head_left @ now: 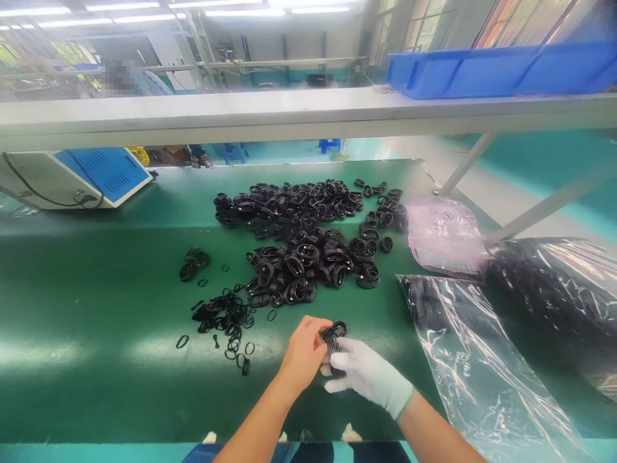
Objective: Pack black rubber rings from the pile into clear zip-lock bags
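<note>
Between my two hands is a coiled black cable [334,344], held over the near part of the green table. My left hand [304,354], bare, pinches its upper left side with thumb and fingers. My right hand [364,370], in a white glove, wraps round the coil from the right, with some fingertips bare. Ahead lies a large pile of coiled black cables [308,254]. To the left is a heap of small black rubber bands [224,315], several scattered loose around it. A small group of coiled cables [193,262] lies apart behind that heap.
On the right lie a clear plastic bag [475,360] with black cables in it, a fuller bag [554,302] and pinkish bags [446,231]. A white shelf [241,112] crosses above the table, bearing a blue bin [501,71]. A blue-and-white machine [103,177] stands back left.
</note>
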Available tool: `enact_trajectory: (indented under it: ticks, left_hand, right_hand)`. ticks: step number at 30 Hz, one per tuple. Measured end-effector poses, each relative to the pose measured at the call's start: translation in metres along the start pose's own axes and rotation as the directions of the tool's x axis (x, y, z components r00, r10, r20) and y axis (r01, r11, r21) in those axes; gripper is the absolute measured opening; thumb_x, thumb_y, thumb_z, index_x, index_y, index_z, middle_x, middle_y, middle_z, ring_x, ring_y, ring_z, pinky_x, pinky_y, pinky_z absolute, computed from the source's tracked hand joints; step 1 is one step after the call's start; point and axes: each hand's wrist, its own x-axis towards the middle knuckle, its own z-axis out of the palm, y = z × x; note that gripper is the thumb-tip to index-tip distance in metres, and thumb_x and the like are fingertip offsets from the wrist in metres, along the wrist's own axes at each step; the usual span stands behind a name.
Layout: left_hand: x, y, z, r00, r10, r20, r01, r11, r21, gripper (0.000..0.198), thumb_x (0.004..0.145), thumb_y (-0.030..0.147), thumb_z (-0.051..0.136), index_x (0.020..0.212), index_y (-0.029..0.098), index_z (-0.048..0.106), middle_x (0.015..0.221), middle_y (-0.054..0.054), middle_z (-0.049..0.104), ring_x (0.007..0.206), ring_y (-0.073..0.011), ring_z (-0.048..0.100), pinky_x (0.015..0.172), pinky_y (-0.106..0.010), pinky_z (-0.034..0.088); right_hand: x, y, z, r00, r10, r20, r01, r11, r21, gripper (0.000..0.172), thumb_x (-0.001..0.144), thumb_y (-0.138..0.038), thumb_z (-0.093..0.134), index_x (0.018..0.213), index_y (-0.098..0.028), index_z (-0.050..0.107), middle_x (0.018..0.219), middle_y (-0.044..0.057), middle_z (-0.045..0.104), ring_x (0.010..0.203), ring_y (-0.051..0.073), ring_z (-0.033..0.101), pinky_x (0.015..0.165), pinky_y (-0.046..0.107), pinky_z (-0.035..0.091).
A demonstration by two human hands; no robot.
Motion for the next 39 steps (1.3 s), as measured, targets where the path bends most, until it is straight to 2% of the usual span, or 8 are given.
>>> enact_trajectory:
  ticks: [7, 12, 23, 28, 31, 33, 35, 39]
  left_hand:
    - [0.001, -0.005, 0.01, 0.973, 0.211, -0.092, -0.205, 0.976, 0.072, 0.034, 0.07, 0.005, 0.042, 0.081, 0.026, 0.066, 0.08, -0.001, 0.055, 0.076, -0.0132, 0.053, 0.072, -0.024, 0.04]
    - [0.005, -0.003, 0.007, 0.971, 0.226, -0.076, -0.222, 0.974, 0.053, 0.03, 0.071, 0.006, 0.043, 0.081, 0.024, 0.065, 0.079, -0.001, 0.055, 0.074, -0.0134, 0.052, 0.067, -0.024, 0.04]
    - [0.014, 0.012, 0.008, 0.948, 0.318, -0.006, -0.313, 0.937, 0.156, 0.032, 0.074, 0.006, 0.038, 0.082, 0.024, 0.063, 0.082, -0.001, 0.056, 0.077, -0.0117, 0.052, 0.071, -0.023, 0.04]
    - [0.023, 0.009, 0.003, 0.979, 0.193, 0.062, -0.199, 0.972, 0.124, 0.031, 0.072, 0.009, 0.04, 0.085, 0.023, 0.064, 0.088, -0.001, 0.058, 0.079, -0.0115, 0.053, 0.074, -0.025, 0.043]
    - [0.024, 0.005, -0.003, 0.986, -0.02, 0.168, 0.026, 0.999, -0.035, 0.028, 0.075, 0.021, 0.044, 0.097, 0.019, 0.06, 0.094, -0.004, 0.059, 0.076, -0.0122, 0.055, 0.069, -0.026, 0.045]
    - [0.022, 0.002, -0.003, 0.957, -0.129, 0.259, 0.162, 0.98, -0.113, 0.033, 0.077, 0.03, 0.046, 0.105, 0.016, 0.056, 0.088, -0.005, 0.06, 0.071, -0.0123, 0.055, 0.062, -0.025, 0.045]
    - [0.02, -0.002, 0.001, 0.943, -0.141, 0.302, 0.194, 0.969, -0.153, 0.036, 0.075, 0.033, 0.05, 0.106, 0.016, 0.055, 0.079, -0.002, 0.06, 0.066, -0.0114, 0.054, 0.059, -0.025, 0.044]
    - [0.023, -0.005, 0.009, 0.935, -0.133, 0.329, 0.206, 0.958, -0.199, 0.033, 0.071, 0.03, 0.055, 0.1, 0.015, 0.059, 0.07, 0.0, 0.059, 0.058, -0.0089, 0.052, 0.059, -0.024, 0.043]
  right_hand:
    - [0.0, 0.0, 0.015, 0.991, -0.125, -0.057, 0.121, 0.99, -0.068, 0.03, 0.067, -0.031, 0.067, 0.09, -0.016, 0.058, 0.084, 0.004, 0.052, 0.077, 0.014, 0.049, 0.065, 0.033, 0.048]
    - [-0.006, -0.006, 0.018, 0.99, -0.132, 0.044, 0.128, 0.988, 0.086, 0.035, 0.075, -0.043, 0.057, 0.098, -0.017, 0.056, 0.088, 0.005, 0.05, 0.078, 0.013, 0.048, 0.063, 0.026, 0.046]
    - [0.003, -0.004, 0.015, 0.991, -0.132, -0.012, 0.132, 0.978, 0.162, 0.032, 0.076, -0.045, 0.056, 0.092, -0.018, 0.055, 0.084, 0.003, 0.049, 0.071, 0.012, 0.049, 0.059, 0.027, 0.045]
    - [0.003, -0.008, 0.006, 0.974, -0.192, -0.116, 0.166, 0.965, -0.203, 0.036, 0.071, -0.039, 0.059, 0.101, -0.019, 0.051, 0.091, 0.004, 0.051, 0.072, 0.014, 0.052, 0.061, 0.032, 0.047]
    - [0.002, -0.006, 0.0, 0.863, -0.361, -0.354, 0.061, 0.769, -0.636, 0.045, 0.068, -0.03, 0.058, 0.111, -0.021, 0.048, 0.101, 0.006, 0.053, 0.08, 0.018, 0.054, 0.074, 0.036, 0.047]
    - [0.001, -0.003, -0.003, 0.786, -0.48, -0.389, -0.022, 0.607, -0.794, 0.051, 0.066, -0.025, 0.056, 0.116, -0.021, 0.047, 0.109, 0.007, 0.052, 0.093, 0.02, 0.052, 0.086, 0.036, 0.042]
    - [0.0, 0.0, -0.005, 0.775, -0.511, -0.371, -0.036, 0.55, -0.834, 0.053, 0.065, -0.023, 0.054, 0.118, -0.021, 0.046, 0.113, 0.007, 0.05, 0.1, 0.021, 0.05, 0.09, 0.035, 0.04]
    - [-0.001, -0.002, -0.009, 0.887, -0.296, -0.354, 0.033, 0.806, -0.59, 0.055, 0.07, -0.034, 0.054, 0.122, -0.02, 0.043, 0.111, 0.01, 0.051, 0.091, 0.021, 0.053, 0.072, 0.037, 0.049]
